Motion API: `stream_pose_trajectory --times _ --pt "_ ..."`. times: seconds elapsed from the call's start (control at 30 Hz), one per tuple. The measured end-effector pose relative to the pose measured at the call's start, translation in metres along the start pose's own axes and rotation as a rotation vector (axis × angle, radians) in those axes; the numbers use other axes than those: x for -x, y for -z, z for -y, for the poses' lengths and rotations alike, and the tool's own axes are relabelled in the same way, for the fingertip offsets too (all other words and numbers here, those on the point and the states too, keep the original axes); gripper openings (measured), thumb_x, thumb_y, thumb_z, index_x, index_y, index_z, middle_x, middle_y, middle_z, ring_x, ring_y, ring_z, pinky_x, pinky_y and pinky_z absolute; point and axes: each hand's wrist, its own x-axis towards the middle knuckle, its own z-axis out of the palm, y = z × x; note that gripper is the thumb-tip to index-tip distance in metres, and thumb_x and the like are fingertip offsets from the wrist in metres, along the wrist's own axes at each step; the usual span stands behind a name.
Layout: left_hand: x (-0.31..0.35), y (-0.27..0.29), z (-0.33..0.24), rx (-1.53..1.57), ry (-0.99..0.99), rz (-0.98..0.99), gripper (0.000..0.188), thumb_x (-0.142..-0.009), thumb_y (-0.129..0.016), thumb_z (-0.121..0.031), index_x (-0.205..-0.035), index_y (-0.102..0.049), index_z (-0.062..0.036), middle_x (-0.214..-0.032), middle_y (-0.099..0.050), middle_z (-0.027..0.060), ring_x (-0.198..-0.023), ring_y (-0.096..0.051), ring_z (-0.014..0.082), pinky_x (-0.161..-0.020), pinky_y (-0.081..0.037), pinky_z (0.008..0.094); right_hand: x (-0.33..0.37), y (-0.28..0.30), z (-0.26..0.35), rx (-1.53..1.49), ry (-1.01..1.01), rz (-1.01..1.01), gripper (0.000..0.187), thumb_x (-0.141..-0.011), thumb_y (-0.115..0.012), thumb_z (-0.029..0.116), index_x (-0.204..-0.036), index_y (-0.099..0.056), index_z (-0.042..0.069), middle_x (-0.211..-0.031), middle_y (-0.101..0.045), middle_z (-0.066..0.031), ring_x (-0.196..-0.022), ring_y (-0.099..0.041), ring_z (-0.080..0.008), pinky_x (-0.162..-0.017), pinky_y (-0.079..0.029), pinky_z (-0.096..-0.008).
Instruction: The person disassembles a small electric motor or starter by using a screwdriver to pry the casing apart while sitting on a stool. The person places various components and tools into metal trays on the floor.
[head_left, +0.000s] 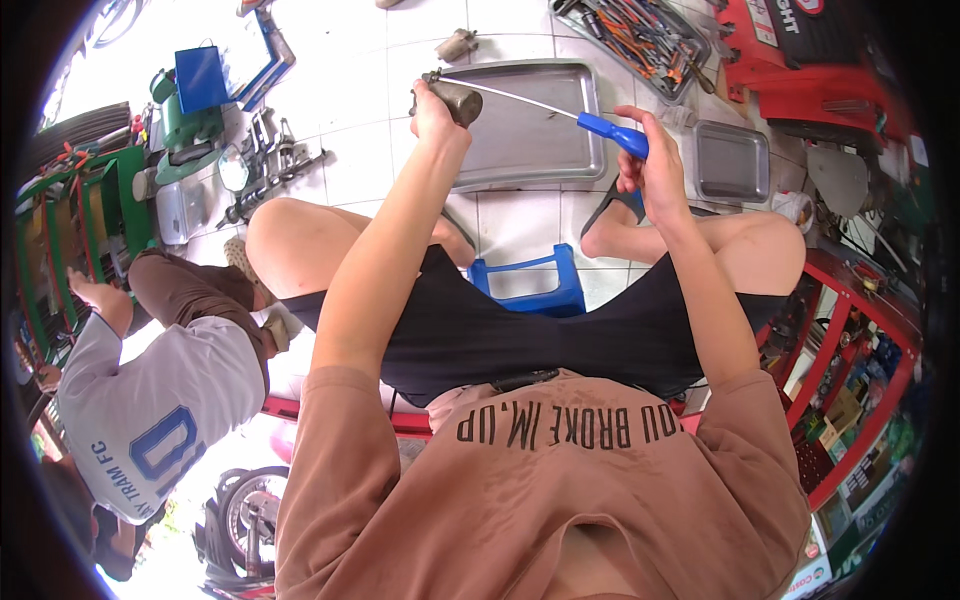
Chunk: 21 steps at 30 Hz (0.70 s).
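Note:
My left hand (437, 118) is closed around a dull, grey-brown metal cylinder (461, 103), which looks like a small motor. It is held up over the left edge of a shallow metal tray (597, 140). In my right hand (656, 168) is a screwdriver (612, 132) with a blue handle and a long thin shaft. The shaft runs leftward across the tray, and its tip meets the far end of the cylinder, near my left fingertips. Whether the tip sits in a screw is too small to tell.
A similar metal part (457, 45) lies beyond the tray. At the far right stand a tray of hand tools (640, 50) and a smaller metal tray (734, 188). A blue stool (570, 283) is beneath me. Another person (190, 400) crouches at my left.

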Motion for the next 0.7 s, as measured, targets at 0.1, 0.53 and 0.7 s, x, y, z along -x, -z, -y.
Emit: stream_pose_trajectory --times 0.1,0.53,0.7 --pt "0.007 -0.014 0.027 0.005 0.035 -0.069 0.061 -0.086 -0.061 -0.047 -0.126 -0.044 -0.0047 -0.119 -0.055 0.009 -0.099 -0.061 0.0222 -0.082 -0.054 0.0381 0.004 0.013 0.003 0.123 0.116 -0.144 0.026 -0.091 -0.046 0.015 -0.114 -0.054 0.005 -0.059 -0.048 -0.001 -0.048 -0.048 -0.01 -0.048 -0.044 -0.0243" --pt "-0.01 0.007 0.108 0.126 0.149 -0.117 0.056 -0.089 -0.061 -0.039 -0.123 -0.044 0.0013 -0.115 -0.056 0.0105 -0.094 -0.062 0.0242 -0.078 -0.056 0.038 0.01 0.036 -0.035 0.291 0.172 -0.308 0.026 -0.09 -0.052 0.016 -0.113 -0.056 0.004 -0.06 -0.046 0.0006 -0.05 -0.044 -0.0074 -0.049 -0.038 -0.021" --pt "-0.027 0.016 0.102 0.124 0.181 -0.089 0.05 -0.091 -0.056 -0.041 -0.123 -0.045 -0.0031 -0.115 -0.057 0.0098 -0.096 -0.062 0.0252 -0.08 -0.055 0.041 0.0 0.021 -0.035 0.173 0.179 -0.328 0.028 -0.087 -0.051 0.012 -0.114 -0.056 0.005 -0.062 -0.047 -0.0004 -0.051 -0.045 -0.0079 -0.052 -0.044 -0.0233"
